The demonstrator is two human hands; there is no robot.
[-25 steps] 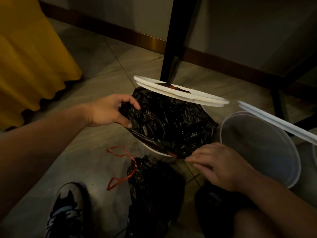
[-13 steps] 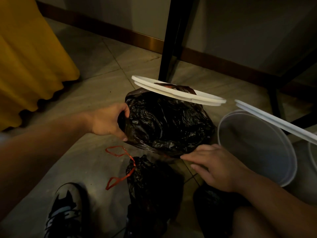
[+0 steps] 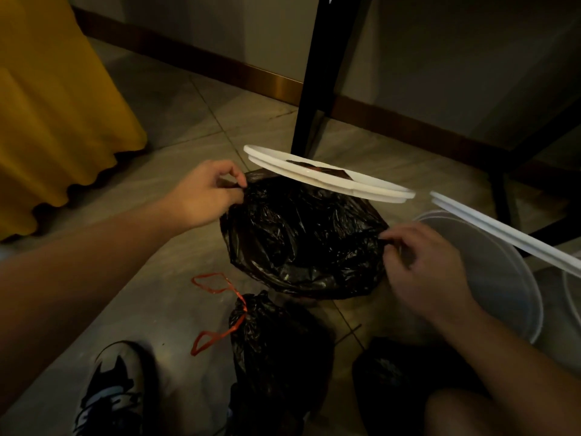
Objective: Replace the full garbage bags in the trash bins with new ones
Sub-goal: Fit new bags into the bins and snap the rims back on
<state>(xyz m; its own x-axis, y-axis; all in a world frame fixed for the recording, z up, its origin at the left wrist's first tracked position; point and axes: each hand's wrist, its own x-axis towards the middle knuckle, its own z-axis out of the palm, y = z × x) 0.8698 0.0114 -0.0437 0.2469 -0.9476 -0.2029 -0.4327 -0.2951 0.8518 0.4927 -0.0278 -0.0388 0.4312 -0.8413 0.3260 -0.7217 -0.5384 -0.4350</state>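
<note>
On a dim tiled floor (image 3: 163, 294), seen from above by the person doing the work, 2 bare hands hold an open black garbage bag (image 3: 301, 240) at the middle of the view. The left hand (image 3: 204, 196) pinches the bag's left edge between thumb and forefinger, the other fingers curled. The right hand (image 3: 418, 269) pinches the bag's right edge in the same way, fingers bent inward. Between the 2 hands the plastic spreads wide and crumpled; what it lies over is hidden beneath it.

A flat white ring (image 3: 327, 179) rests tilted across the far side of the bag's mouth. Just in front of the open bag, nearer the viewer, stands a tied bag (image 3: 276, 341), also black, with a red drawstring (image 3: 217, 309) looping out across the floor to its left.

To the right sits a translucent trash bin (image 3: 490, 278) with no bag in it, and a second white ring (image 3: 503, 228) leans over its far rim. A black table leg (image 3: 320, 73) rises behind the open bag, against a brown baseboard (image 3: 267, 83). Yellow cloth (image 3: 47, 105) hangs at far left. A dark sneaker (image 3: 110, 394) shows at the bottom left.
</note>
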